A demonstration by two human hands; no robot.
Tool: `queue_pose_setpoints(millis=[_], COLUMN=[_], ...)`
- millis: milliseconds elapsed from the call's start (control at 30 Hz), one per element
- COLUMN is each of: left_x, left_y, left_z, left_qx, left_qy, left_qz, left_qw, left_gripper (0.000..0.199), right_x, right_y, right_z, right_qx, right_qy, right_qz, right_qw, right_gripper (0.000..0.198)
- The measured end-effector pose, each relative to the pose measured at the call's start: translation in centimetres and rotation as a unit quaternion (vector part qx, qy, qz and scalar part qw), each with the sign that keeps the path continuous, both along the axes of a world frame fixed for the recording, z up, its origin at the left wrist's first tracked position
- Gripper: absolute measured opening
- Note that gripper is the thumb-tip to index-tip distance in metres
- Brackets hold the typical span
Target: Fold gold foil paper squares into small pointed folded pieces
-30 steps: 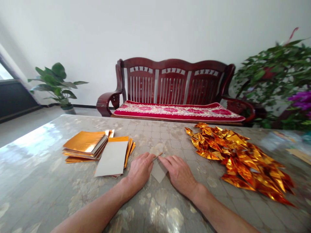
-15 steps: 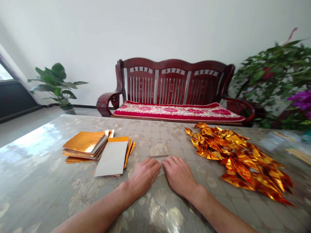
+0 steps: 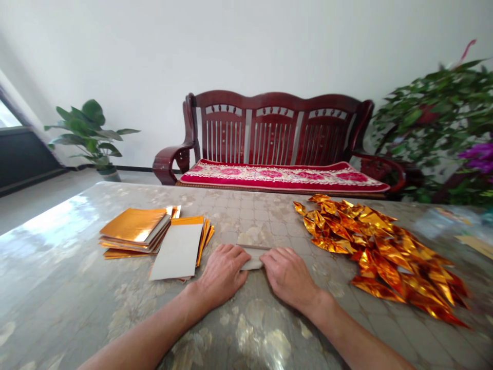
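A small greyish-white sheet of paper [image 3: 253, 261] lies on the table between my hands, with a rolled or folded edge along its far side. My left hand [image 3: 224, 270] is closed on the paper's left end, fingers bent over it and the thumb at the near side. On the right end, my right hand [image 3: 288, 275] presses with curled fingers. Left of my hands is a fanned stack of paper sheets [image 3: 177, 249], pale side up with gold edges showing. Beside it sits a thicker pile of gold foil paper [image 3: 133, 226]. To the right lies a heap of folded gold foil pieces [image 3: 379, 252].
The table [image 3: 127, 329] has a glossy patterned cover. Clear plastic bags [image 3: 447, 221] lie at its right side. Behind stands a dark red wooden bench [image 3: 273, 136] with a red floral cushion [image 3: 285, 177]. Potted plants [image 3: 94, 128] flank it.
My hands have moved slightly apart, the left one leftward, so more of the pale paper shows between them. The stacks and the foil heap stay put.
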State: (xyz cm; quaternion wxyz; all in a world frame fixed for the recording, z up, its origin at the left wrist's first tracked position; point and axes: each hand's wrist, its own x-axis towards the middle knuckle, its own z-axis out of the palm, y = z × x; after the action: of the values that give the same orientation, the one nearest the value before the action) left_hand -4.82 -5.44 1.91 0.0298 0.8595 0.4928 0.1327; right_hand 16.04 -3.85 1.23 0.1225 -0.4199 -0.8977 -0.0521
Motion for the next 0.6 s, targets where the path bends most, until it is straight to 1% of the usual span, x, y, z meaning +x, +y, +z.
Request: queue_pose_setpoints(millis=[67,167,200,267,300,333,400,433,533,600], left_x=[-0.2,-0.3,-0.3,-0.2,-0.2,-0.1,-0.1,-0.1,0.0,-0.1], left_y=[0.2,0.3,0.4,0.4,0.5,0.5,0.7,0.8,1.2,1.4], left_z=[-0.2,-0.4,-0.4,-0.5,-0.5,-0.5,-0.5,-0.5,-0.7,-0.8], left_qx=[0.0,0.007,0.012,0.02,0.022,0.022,0.017,0.013,-0.003,-0.007], left_qy=[-0.002,-0.003,-0.003,-0.004,-0.006,-0.01,-0.02,-0.025,-0.042,-0.051], left_qz=[-0.001,0.004,0.005,0.007,0.009,0.012,0.022,0.03,0.057,0.078], left_qw=[1.0,1.0,1.0,1.0,1.0,1.0,0.999,0.999,0.998,0.996], left_gripper=[0.021,0.015,0.015,0.024,0.028,0.031,0.033,0.034,0.032,0.029], right_x=[0.1,0.2,0.2,0.2,0.2,0.2,0.4,0.4,0.7,0.7], right_y=[0.0,-0.2,-0.3,-0.5,-0.5,-0.4,-0.1,0.2,0.9,1.2], right_z=[-0.1,0.2,0.4,0.6,0.7,0.7,0.4,0.2,-0.4,-0.8], right_qx=[0.002,-0.006,-0.009,-0.012,-0.012,-0.011,-0.005,-0.001,0.006,-0.001], right_qy=[0.012,0.03,0.039,0.059,0.068,0.075,0.082,0.083,0.099,0.117], right_qz=[-0.003,-0.002,-0.003,-0.013,-0.018,-0.022,-0.024,-0.026,-0.053,-0.065], right_qw=[1.0,1.0,0.999,0.998,0.997,0.997,0.996,0.996,0.994,0.991], right_gripper=[0.018,0.011,0.012,0.022,0.025,0.023,0.012,0.012,0.023,0.023])
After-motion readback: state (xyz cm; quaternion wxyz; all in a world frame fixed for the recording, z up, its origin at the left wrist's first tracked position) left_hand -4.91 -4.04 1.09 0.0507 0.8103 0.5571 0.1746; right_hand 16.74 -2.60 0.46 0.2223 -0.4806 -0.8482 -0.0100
